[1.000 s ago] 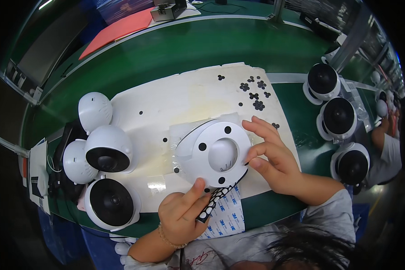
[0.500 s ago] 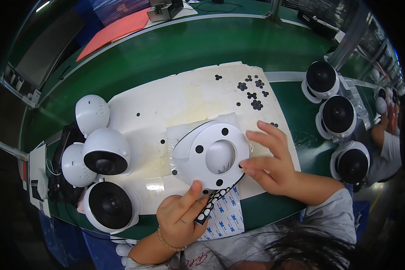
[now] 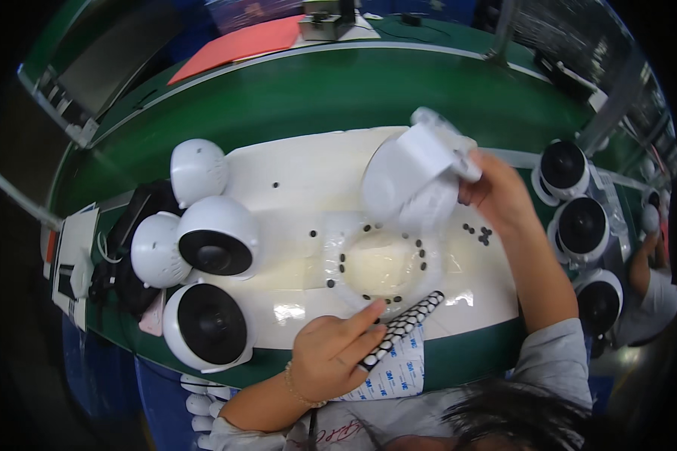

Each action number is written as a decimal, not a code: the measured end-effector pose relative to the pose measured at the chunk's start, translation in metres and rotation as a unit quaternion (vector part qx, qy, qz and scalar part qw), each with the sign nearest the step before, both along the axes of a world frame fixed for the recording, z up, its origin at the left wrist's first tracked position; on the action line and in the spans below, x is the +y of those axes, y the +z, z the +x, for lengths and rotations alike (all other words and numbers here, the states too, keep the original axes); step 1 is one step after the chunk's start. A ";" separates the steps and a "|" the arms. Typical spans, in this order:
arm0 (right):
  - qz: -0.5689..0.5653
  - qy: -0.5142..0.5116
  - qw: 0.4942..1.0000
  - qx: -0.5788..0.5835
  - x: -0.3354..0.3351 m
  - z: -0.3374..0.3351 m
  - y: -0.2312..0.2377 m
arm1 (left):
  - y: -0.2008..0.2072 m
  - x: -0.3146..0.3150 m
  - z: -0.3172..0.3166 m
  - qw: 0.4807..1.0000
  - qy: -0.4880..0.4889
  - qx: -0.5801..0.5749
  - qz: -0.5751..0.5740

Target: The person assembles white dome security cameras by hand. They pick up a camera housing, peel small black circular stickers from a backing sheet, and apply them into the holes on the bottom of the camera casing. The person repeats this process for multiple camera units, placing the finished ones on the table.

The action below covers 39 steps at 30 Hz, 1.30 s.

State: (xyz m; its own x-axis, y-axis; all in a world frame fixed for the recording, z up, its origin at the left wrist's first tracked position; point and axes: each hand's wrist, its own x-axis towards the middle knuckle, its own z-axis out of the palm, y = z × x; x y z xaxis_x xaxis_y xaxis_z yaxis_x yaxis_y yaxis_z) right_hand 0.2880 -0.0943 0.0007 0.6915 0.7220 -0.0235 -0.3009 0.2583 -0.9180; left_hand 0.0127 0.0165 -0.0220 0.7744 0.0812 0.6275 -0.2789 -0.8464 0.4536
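My right hand (image 3: 500, 194) is closed on a white dome camera (image 3: 402, 180), lifted above the board and smeared by motion. My left hand (image 3: 331, 359) holds a curled black sheet with round white spots (image 3: 408, 325), its index finger stretched toward a foam ring (image 3: 334, 259). That ring lies on a pale board (image 3: 286, 218), with several small black dots around its opening. Under the sheet sits a white-and-blue printed paper (image 3: 399, 373).
White cameras with black fronts stand at left, among them a large one (image 3: 207, 325). More, including an upright one (image 3: 581, 225), line the right side. A red sheet (image 3: 241, 49) lies at the back. Another person's arm (image 3: 641, 270) shows far right.
My right hand has picked up the white camera from the foam ring and raised it away, tilting it. The ring's opening now shows. My left hand stays near the sheet; the view has shifted.
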 end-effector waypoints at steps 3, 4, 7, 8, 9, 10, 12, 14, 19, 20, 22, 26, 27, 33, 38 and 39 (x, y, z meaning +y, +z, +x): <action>-0.180 -0.176 0.875 -0.415 0.033 0.042 -0.012 | 0.003 -0.002 0.002 1.000 -0.025 -0.002 0.007; -0.226 -0.205 0.724 -0.618 0.042 0.064 -0.028 | 0.005 -0.002 0.002 0.999 -0.034 -0.001 0.012; -0.358 -0.209 0.497 -0.762 0.031 0.133 -0.059 | 0.006 -0.003 0.003 0.999 -0.053 -0.011 0.010; -0.406 -0.197 0.484 -0.750 0.034 0.137 -0.059 | 0.003 -0.003 0.004 0.998 -0.057 -0.009 0.006; -0.455 -0.166 0.472 -0.737 0.040 0.141 -0.058 | 0.002 -0.003 0.004 0.998 -0.064 -0.009 0.002; -0.502 -0.132 0.459 -0.721 0.047 0.136 -0.051 | 0.002 -0.003 0.003 0.998 -0.063 0.018 0.002; -0.471 -0.082 0.480 -0.736 0.073 0.104 -0.042 | 0.000 -0.004 0.001 0.998 -0.062 0.010 -0.001; -0.318 0.066 0.616 -0.717 0.118 0.027 -0.029 | 0.000 -0.002 -0.002 0.998 -0.060 0.011 0.005; -0.063 0.374 0.532 -0.757 0.152 -0.131 -0.024 | -0.001 -0.001 -0.006 0.992 -0.112 0.048 0.021; -0.052 0.334 0.538 -0.772 0.153 -0.139 -0.032 | -0.002 -0.001 -0.006 0.992 -0.114 0.046 0.026; -0.028 0.252 0.549 -0.797 0.158 -0.148 -0.046 | -0.003 0.000 -0.004 0.992 -0.117 0.043 0.034; 0.006 0.268 0.594 -0.759 0.154 -0.129 -0.020 | 0.003 -0.001 -0.003 0.990 -0.109 0.086 0.014; 0.009 0.251 0.615 -0.747 0.147 -0.121 -0.016 | 0.002 -0.001 -0.002 0.990 -0.111 0.087 0.013; -0.046 0.147 0.931 -0.331 0.041 -0.082 0.045 | 0.001 -0.001 -0.004 0.989 -0.113 0.096 -0.012; -0.025 0.145 0.980 -0.131 -0.003 -0.066 0.023 | 0.011 -0.001 -0.002 0.985 -0.053 0.065 -0.149; -0.041 0.155 0.978 -0.136 -0.004 -0.068 0.017 | 0.013 -0.003 -0.002 0.981 -0.030 0.075 -0.178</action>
State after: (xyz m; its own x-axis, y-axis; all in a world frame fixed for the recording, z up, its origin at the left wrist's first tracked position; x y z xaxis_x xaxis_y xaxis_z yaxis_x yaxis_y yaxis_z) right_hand 0.2202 -0.0979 0.0173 0.4289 0.9010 0.0650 -0.0940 0.1161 -0.9888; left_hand 0.0103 0.0140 -0.0093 0.8658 0.2248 0.4471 -0.2319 -0.6116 0.7565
